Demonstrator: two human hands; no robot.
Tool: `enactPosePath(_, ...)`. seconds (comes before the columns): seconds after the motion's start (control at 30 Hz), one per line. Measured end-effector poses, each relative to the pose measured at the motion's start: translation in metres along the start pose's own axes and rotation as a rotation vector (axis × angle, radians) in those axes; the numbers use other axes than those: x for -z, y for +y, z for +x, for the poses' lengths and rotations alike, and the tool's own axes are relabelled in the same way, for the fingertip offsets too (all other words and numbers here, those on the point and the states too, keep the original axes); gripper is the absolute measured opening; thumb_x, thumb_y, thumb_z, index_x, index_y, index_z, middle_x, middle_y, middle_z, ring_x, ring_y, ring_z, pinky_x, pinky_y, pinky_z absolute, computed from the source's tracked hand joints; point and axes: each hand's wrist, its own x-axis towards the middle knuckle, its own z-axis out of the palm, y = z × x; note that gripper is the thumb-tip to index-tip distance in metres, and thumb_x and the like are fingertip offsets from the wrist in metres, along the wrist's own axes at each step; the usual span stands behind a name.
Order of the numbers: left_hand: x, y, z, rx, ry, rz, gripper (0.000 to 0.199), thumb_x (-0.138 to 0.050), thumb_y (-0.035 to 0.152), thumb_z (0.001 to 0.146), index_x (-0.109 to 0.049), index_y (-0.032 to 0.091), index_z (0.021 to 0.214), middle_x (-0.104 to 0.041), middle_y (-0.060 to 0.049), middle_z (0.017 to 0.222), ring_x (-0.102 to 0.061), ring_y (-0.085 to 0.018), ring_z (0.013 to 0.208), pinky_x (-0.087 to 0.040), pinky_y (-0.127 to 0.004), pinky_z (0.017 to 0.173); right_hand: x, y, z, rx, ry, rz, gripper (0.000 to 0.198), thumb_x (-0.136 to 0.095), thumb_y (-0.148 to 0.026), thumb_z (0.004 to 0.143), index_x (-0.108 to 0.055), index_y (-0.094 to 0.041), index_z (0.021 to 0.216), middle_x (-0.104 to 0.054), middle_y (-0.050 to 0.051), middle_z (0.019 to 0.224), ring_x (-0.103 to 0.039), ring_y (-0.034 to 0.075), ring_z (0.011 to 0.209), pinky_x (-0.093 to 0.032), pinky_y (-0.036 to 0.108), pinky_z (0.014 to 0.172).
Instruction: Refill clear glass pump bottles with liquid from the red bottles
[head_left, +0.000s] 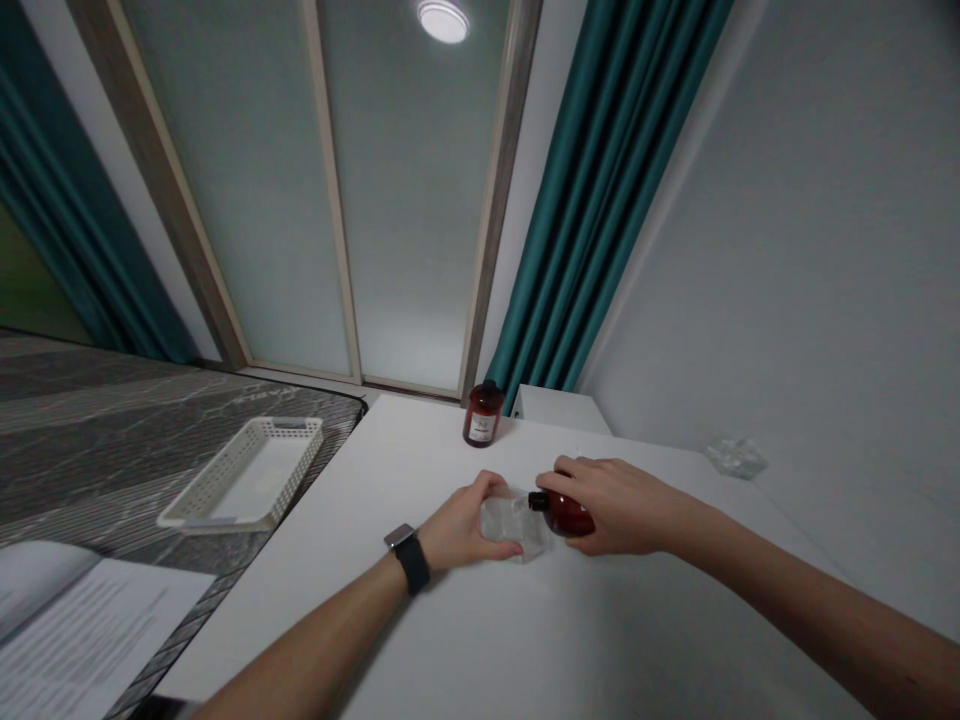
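Note:
My left hand [469, 520] is wrapped round a clear, see-through container or bag [517, 522] low over the white table [360, 620]; its exact kind I cannot make out. A dark watch is on that wrist. In my right hand [619, 500] lies a reddish-brown bottle [568, 514], tipped on its side with its black cap end pointing left. That cap end is right at the clear thing, perhaps touching it. Farther back, a second reddish-brown bottle [482, 415] with a white label and black cap stands upright.
Crumpled clear plastic [736, 457] lies at the table's right back edge by the wall. To the left, on a grey patterned surface, are a white perforated basket [296, 470] and an open book [97, 630]. A white cabinet [562, 408] stands behind the table.

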Motion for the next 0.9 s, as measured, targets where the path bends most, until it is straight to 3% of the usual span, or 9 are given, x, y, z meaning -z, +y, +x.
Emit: enactPosePath(0.9, 0.0029, 0.0037, 0.0000, -0.005, -0.020, -0.024, 0.059, -0.081, 0.029, 0.068, -0.044, 0.021, 0.112, -0.067, -0.007, 0.107, -0.065, -0.024, 0.091, -0.050, -0.034, 0.076, 0.0017, -0.0008, -0.0015, 0.008, 0.002, -0.018, 0.042, -0.064, -0.031, 0.076, -0.054, -0.024, 0.116, -0.062, 0.009, 0.104, -0.064, 0.025, 0.082, -0.042, 0.033, 0.067)
